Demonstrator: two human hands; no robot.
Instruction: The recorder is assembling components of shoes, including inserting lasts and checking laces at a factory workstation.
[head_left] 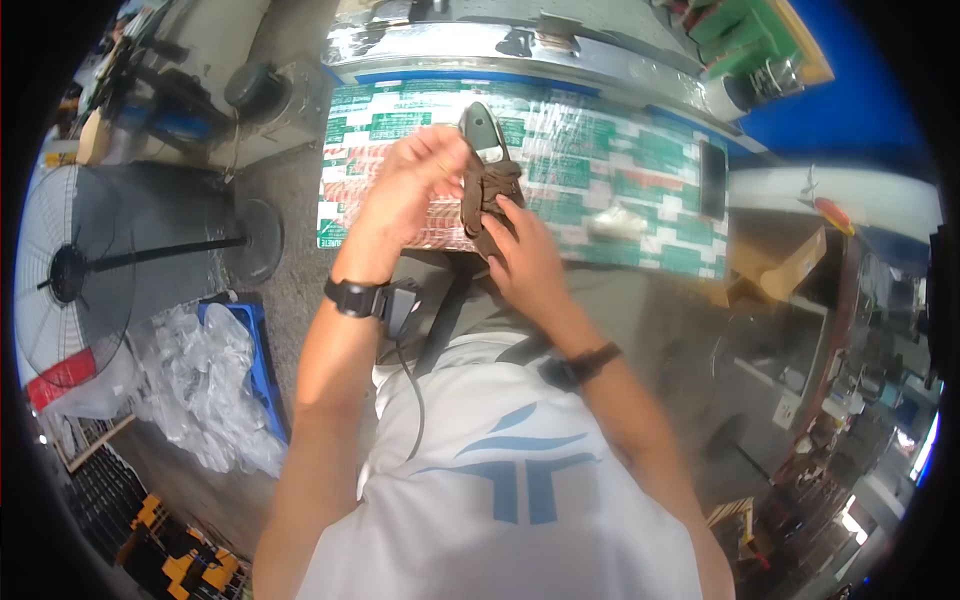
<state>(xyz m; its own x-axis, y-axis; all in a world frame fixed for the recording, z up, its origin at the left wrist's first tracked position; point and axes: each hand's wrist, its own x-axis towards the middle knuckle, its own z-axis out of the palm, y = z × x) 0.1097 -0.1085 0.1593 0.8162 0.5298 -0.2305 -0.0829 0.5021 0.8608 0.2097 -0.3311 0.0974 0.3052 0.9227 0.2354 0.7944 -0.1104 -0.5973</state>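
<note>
A brown shoe (pixel 492 190) with straps or folds across its top lies over a table (pixel 390 150) wrapped in green-and-white printed sheeting. At its far end shows a smooth grey-green tapered part (pixel 480 124) with a small dark spot; whether this is a last or an insole I cannot tell. My right hand (pixel 525 250) grips the near end, fingers laid along the shoe's right side. My left hand (pixel 418 185) is at the shoe's left edge, fingers bent and smeared by motion; what they hold, if anything, does not show.
A crumpled whitish lump (pixel 617 222) and a dark flat slab (pixel 712 178) lie right on the table. Beyond its far edge runs a metal ledge (pixel 610 62). Left stand a fan (pixel 70 272) and a blue crate (pixel 262 365) with clear plastic bags. An opened cardboard box (pixel 790 262) stands right.
</note>
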